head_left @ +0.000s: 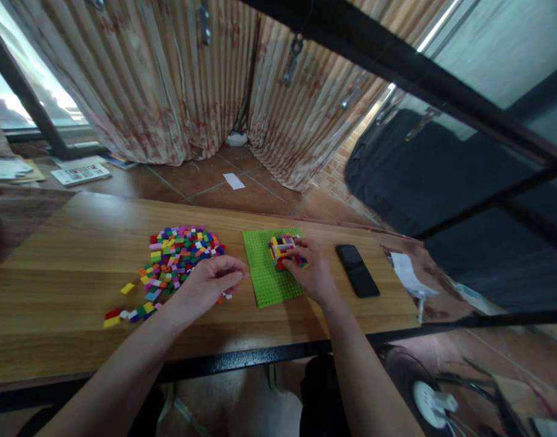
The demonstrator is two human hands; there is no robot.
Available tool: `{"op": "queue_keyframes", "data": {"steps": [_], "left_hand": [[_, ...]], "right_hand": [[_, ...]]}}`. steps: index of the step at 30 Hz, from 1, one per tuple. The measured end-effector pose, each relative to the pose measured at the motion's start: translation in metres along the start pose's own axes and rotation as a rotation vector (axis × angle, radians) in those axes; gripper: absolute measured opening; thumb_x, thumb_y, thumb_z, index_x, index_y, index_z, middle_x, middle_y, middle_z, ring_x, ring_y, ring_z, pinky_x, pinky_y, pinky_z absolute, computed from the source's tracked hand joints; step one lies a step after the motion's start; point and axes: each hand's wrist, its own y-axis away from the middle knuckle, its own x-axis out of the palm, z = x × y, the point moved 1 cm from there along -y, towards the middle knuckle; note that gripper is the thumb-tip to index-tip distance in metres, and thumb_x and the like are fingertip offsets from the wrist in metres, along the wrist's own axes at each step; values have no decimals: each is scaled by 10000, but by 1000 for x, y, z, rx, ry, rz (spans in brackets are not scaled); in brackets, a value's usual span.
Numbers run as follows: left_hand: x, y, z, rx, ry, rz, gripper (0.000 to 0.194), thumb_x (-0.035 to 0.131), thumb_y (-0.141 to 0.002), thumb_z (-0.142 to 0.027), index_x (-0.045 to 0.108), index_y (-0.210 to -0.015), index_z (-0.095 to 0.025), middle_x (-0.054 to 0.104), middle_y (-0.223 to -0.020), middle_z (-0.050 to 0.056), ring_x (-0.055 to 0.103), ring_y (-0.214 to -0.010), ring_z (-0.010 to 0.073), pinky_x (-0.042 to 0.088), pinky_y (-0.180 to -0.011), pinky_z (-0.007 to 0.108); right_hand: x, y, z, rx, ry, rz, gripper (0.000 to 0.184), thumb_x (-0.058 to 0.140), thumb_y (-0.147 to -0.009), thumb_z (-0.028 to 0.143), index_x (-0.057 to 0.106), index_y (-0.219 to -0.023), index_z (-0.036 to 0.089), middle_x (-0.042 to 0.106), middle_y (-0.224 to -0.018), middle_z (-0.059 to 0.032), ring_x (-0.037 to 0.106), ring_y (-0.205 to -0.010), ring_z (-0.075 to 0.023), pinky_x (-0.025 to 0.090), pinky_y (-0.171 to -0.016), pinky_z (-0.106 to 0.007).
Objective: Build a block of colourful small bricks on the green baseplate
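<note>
A green baseplate [266, 276] lies on the wooden table [69, 249]. On its far right corner stands a small block built of many-coloured bricks [281, 247]. My right hand [311, 270] has its fingers closed against the block's right side. To the left of the plate lies a heap of several loose coloured bricks [181, 255]. My left hand [212, 282] rests at the heap's near right edge, fingers curled together; what they pinch, if anything, is hidden.
A black phone [357, 270] lies right of the baseplate. A yellow brick [127, 288] and a short row of bricks [124, 315] lie apart at the near left. White paper [406, 273] hangs over the table's right end. Curtains hang behind.
</note>
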Motion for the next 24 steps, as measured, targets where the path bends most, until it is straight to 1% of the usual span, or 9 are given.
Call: {"op": "queue_keyframes", "data": {"steps": [6, 11, 15, 18, 24], "left_hand": [[0, 0, 1, -5, -6, 1, 319, 721, -670, -414, 663, -875, -176, 709, -822, 40, 601, -627, 132, 462, -581, 261], [0, 1, 0, -11, -4, -9, 304, 719, -666, -396, 659, -861, -171, 710, -818, 42, 599, -625, 128, 470, -581, 259], [0, 1, 0, -13, -5, -6, 304, 724, -662, -391, 660, -858, -168, 707, -807, 39, 596, -618, 123, 471, -578, 253], [0, 2, 0, -8, -17, -2, 304, 717, -674, -397, 665, -872, -173, 709, -810, 40, 605, -632, 132, 474, -583, 259], [0, 1, 2, 1, -43, 12, 308, 692, -691, -395, 653, -888, -162, 700, -800, 42, 586, -616, 122, 465, -563, 250]], "right_hand": [[4, 0, 1, -36, 81, 6, 30, 721, -789, 222, 724, -784, 251, 617, -1106, -72, 562, -1121, -260, 469, -975, -499], [2, 0, 3, -40, 81, 4, 60, 681, -819, 201, 717, -792, 241, 621, -1105, -82, 566, -1114, -257, 468, -970, -488], [1, -1, 4, -49, 80, -5, 66, 675, -812, 186, 718, -808, 236, 628, -1097, -88, 572, -1112, -262, 468, -968, -486], [2, -1, 3, -21, 78, -23, 66, 685, -791, 177, 722, -807, 230, 631, -1098, -88, 581, -1092, -262, 472, -964, -478], [6, 0, -2, 70, 14, -70, 50, 711, -761, 179, 727, -791, 215, 642, -1051, -76, 612, -1026, -240, 492, -930, -427]]}}
